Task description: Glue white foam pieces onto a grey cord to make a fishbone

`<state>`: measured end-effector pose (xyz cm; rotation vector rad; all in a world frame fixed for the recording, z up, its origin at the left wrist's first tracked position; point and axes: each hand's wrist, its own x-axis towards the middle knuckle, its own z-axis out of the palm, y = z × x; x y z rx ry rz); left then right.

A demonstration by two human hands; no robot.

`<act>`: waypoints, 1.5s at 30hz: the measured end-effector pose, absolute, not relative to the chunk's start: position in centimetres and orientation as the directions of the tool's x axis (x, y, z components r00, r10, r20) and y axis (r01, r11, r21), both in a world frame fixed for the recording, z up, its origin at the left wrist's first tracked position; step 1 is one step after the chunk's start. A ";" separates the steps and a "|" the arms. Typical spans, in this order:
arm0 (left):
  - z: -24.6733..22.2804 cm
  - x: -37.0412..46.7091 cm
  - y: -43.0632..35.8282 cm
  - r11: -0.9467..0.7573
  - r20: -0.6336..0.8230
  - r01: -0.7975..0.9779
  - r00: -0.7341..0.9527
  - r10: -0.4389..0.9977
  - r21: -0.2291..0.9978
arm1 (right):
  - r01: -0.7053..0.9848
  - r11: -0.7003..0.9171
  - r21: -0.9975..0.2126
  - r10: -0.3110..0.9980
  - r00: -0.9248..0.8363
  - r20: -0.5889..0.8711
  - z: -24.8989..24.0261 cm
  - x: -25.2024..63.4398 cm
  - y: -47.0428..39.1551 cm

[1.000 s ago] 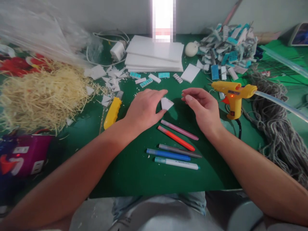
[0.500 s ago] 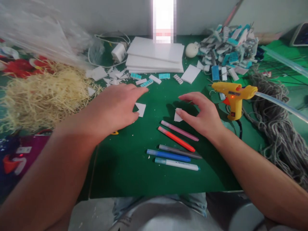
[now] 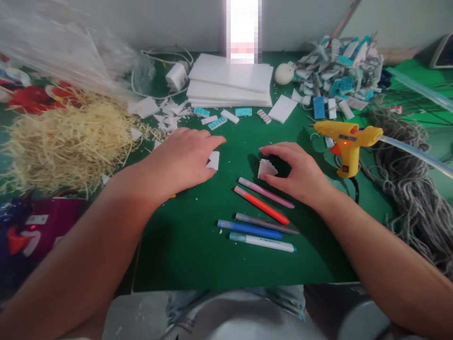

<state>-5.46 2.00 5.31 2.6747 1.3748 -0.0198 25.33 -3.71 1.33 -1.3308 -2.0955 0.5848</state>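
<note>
Green tabletop (image 3: 191, 264) lies under two hands (image 3: 182, 158) (image 3: 300, 174) framing two white pieces (image 3: 215, 159) (image 3: 264, 167).

The head camera looks forward and down over the green table (image 3: 184, 259).

Glare above, dim below
We see a blown-out, pixelated strip (image 3: 243, 28), soft shadows on the table (image 3: 198, 264), blurry edges

Left hand (image 3: 186, 158) by white scrap (image 3: 214, 159), right hand (image 3: 299, 172) around another scrap (image 3: 265, 168), contact unclear
</note>
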 end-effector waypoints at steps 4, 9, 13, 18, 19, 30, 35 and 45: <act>6.4 -4.8 2.1 -0.453 0.073 0.866 0.448 0.891 0.210 | 0.680 0.434 -0.591 0.900 -0.362 0.244 1.4 25.4 -3.8; 5.3 -4.1 3.3 -0.427 0.119 0.884 0.411 0.904 0.189 | 0.688 0.466 -0.556 0.884 -0.376 0.276 1.3 25.2 -3.9; 3.9 -3.9 3.9 -0.478 0.093 0.867 0.469 0.878 0.140 | 0.688 0.450 -0.569 0.893 -0.343 0.291 1.2 25.1 -3.8; 3.2 -4.7 4.3 -0.414 0.216 0.886 0.371 0.903 0.209 | 0.673 0.475 -0.568 0.879 -0.334 0.340 1.2 25.1 -3.6; 3.0 -4.9 4.4 -0.402 0.226 0.889 0.355 0.907 0.221 | 0.673 0.473 -0.569 0.880 -0.335 0.336 1.1 25.2 -3.5; 3.0 -4.6 4.8 -0.410 0.136 0.872 0.387 0.912 0.268 | 0.685 0.432 -0.586 0.902 -0.318 0.293 0.8 25.5 -3.4; 3.5 -4.1 4.5 -0.404 0.075 0.887 0.397 0.915 0.223 | 0.687 0.424 -0.590 0.906 -0.315 0.285 1.0 25.3 -3.5; 4.6 -3.2 2.6 -0.514 0.153 0.802 0.491 0.858 0.305 | 0.685 0.423 -0.593 0.905 -0.346 0.247 1.2 25.5 -3.6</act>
